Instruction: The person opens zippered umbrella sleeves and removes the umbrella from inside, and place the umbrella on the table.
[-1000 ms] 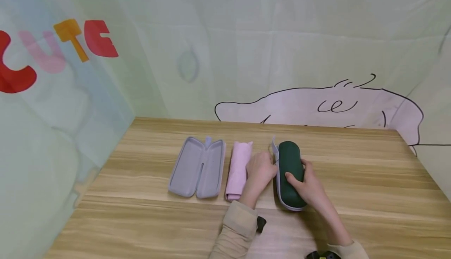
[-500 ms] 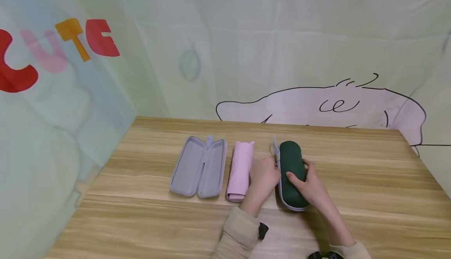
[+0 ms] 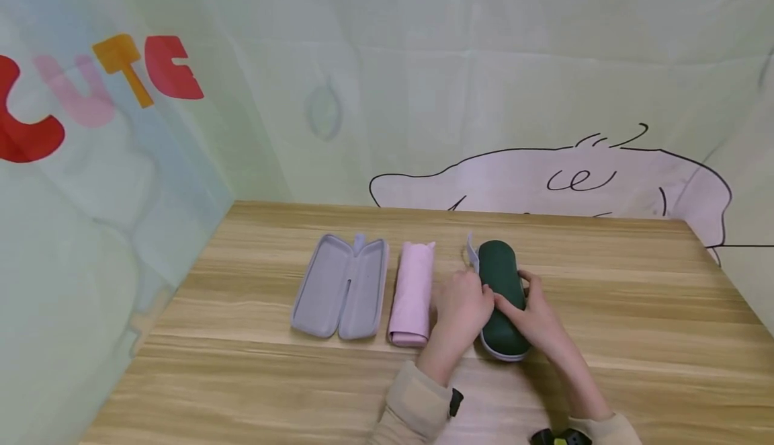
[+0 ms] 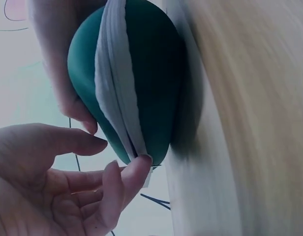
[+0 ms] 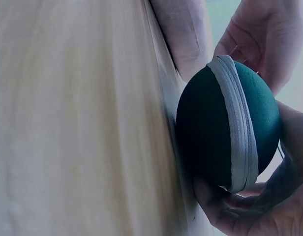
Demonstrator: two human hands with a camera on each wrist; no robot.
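A dark green glasses case (image 3: 500, 263) with a grey zip lies lengthwise on the table in the head view. My right hand (image 3: 541, 320) grips its right side, thumb on top and fingers round the far side. At the zip side, my left hand (image 3: 461, 304) holds the case's edge with curled fingers, its thumb close to the right thumb. In the left wrist view, a left fingertip rests at the zip (image 4: 112, 73), where a narrow dark gap shows between the strips. The closed zip end faces the right wrist view. Whatever is inside the case is hidden.
Left of the hands lies a pink rolled, soft-looking bundle (image 3: 412, 290). Beyond it, a second case, grey inside (image 3: 323, 290), lies spread flat. The wooden table (image 3: 272, 378) meets a printed cloth backdrop (image 3: 423, 95) at its rear edge.
My left hand has shifted right, from the zip side up against the case, and its thumb now sits near the right thumb. The right hand and the case have barely moved.
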